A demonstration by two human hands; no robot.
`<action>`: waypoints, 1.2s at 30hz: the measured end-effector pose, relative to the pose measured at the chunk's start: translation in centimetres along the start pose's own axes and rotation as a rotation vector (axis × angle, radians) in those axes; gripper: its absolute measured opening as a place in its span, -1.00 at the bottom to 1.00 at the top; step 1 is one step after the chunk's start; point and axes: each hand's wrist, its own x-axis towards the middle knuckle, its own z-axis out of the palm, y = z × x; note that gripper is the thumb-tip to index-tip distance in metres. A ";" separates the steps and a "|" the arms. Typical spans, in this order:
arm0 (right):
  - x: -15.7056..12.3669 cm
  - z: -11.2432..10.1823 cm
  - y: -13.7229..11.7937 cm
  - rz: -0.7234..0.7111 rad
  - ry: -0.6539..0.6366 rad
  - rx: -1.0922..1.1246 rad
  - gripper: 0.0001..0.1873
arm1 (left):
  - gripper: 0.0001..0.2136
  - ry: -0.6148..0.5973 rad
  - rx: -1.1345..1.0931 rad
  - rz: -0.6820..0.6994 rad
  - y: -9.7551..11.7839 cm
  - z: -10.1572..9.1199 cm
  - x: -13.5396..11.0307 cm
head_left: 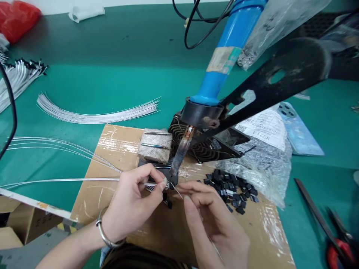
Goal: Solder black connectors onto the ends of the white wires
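Observation:
My left hand (137,205), with a metal bangle at the wrist, pinches the ends of white wires (95,179) just below the soldering iron's tip. Those wires trail off to the left. Between the fingertips of my right hand (217,220) is a thin solder wire (176,190), its end pointing up at the tip. The blue soldering iron (217,71) is fixed in a black metal arm (269,86) and slants down toward my fingers. Small dark parts (167,201) show under my left fingertips; the exact joint is partly hidden.
Loose black connectors (232,188) lie on the cardboard (112,149) beside a wrapped block (155,145) and black fan (179,129). A wire bundle (95,117) lies behind. Bubble-wrap bag (260,160), phone (301,130) and red-handled scissors (340,250) are at right.

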 end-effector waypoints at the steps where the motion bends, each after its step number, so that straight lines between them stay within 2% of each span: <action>1: 0.1 0.0 -0.3 0.048 0.009 0.046 -0.76 | -0.90 0.000 0.003 -0.005 0.0 0.0 0.1; 4: 0.2 0.3 -1.2 0.165 0.020 0.172 -0.74 | -0.90 0.007 0.037 -0.023 -0.1 -0.1 0.3; 7: 0.3 0.5 -1.6 0.203 0.024 0.231 -0.75 | -0.89 0.022 0.072 -0.025 0.0 -0.1 0.4; 36: 0.9 0.9 -2.0 0.211 0.075 0.272 -0.75 | -0.92 0.036 0.039 0.013 1.3 -0.3 1.3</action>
